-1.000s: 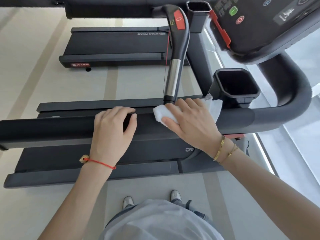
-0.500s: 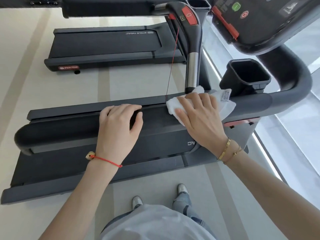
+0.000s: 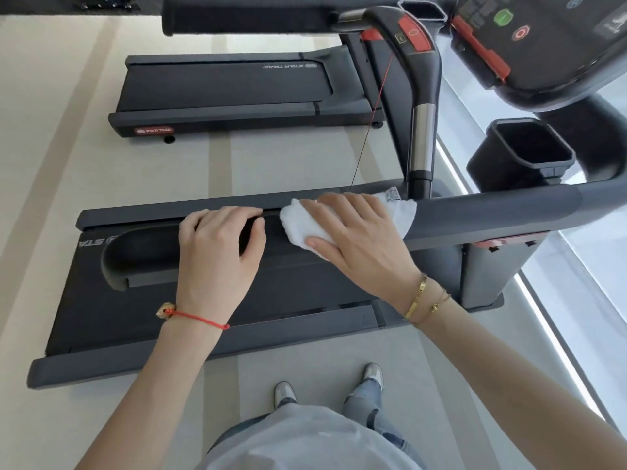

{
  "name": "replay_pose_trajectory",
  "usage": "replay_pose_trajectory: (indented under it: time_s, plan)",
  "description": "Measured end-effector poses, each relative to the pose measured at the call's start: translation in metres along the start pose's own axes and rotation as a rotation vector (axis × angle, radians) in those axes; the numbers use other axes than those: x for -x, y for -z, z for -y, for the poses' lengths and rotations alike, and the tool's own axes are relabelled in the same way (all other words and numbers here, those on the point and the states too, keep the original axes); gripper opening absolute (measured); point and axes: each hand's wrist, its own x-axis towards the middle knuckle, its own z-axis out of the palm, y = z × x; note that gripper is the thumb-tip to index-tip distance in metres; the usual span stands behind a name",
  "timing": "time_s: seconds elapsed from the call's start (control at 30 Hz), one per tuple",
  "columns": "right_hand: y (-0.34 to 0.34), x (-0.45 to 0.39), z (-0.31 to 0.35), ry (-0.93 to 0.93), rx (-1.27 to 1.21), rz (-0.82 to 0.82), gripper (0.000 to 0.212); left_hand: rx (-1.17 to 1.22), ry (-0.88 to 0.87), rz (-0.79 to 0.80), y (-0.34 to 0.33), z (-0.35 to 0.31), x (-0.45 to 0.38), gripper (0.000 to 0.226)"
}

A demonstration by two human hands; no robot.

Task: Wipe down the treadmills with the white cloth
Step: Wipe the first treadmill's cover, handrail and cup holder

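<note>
step: wiping side handrail (image 3: 492, 212) | right hand (image 3: 359, 239): I'm pressing the white cloth (image 3: 298, 225) flat on the rail, fingers spread for coverage | left hand (image 3: 217, 245): I'm curling fingers over the rail beside it, bracing myself

Right hand (image 3: 359, 239) pressing white cloth (image 3: 298, 225) flat on treadmill handrail (image 3: 492, 212); left hand (image 3: 217, 252) gripping rail alongside.
</note>
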Motion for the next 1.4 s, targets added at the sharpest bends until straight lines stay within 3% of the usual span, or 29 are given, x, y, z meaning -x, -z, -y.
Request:
replay_pose_trajectory:
  time_s: [0.13, 0.3, 0.4, 0.53, 0.67, 1.0, 1.4]
  plan:
    - [0.000, 0.009, -0.016, -0.014, 0.009, -0.022, 0.052, 0.018, -0.020, 0.004, 0.002, 0.003, -0.002, 0.015]
    - [0.000, -0.013, 0.015, -0.145, 0.040, 0.027, 0.054, 0.005, 0.000, -0.017, 0.008, 0.018, -0.001, 0.017]
    - [0.002, -0.040, 0.040, -0.093, 0.055, 0.089, 0.058, -0.021, 0.005, -0.034, 0.015, 0.028, 0.002, 0.019]
    - [-0.004, -0.075, 0.065, 0.027, -0.050, 0.125, 0.041, -0.052, 0.046, -0.065, 0.024, 0.044, 0.007, 0.021]
    - [-0.010, -0.095, 0.082, 0.101, -0.141, 0.174, 0.039, -0.053, 0.106, -0.088, 0.034, 0.058, 0.014, 0.021]
    - [-0.006, -0.048, 0.052, 0.147, -0.037, 0.096, 0.057, 0.038, 0.165, -0.064, 0.043, 0.075, 0.019, 0.026]
    - [-0.016, -0.089, 0.111, 0.183, -0.045, 0.066, 0.059, 0.067, 0.186, -0.082, 0.049, 0.082, 0.024, 0.023]
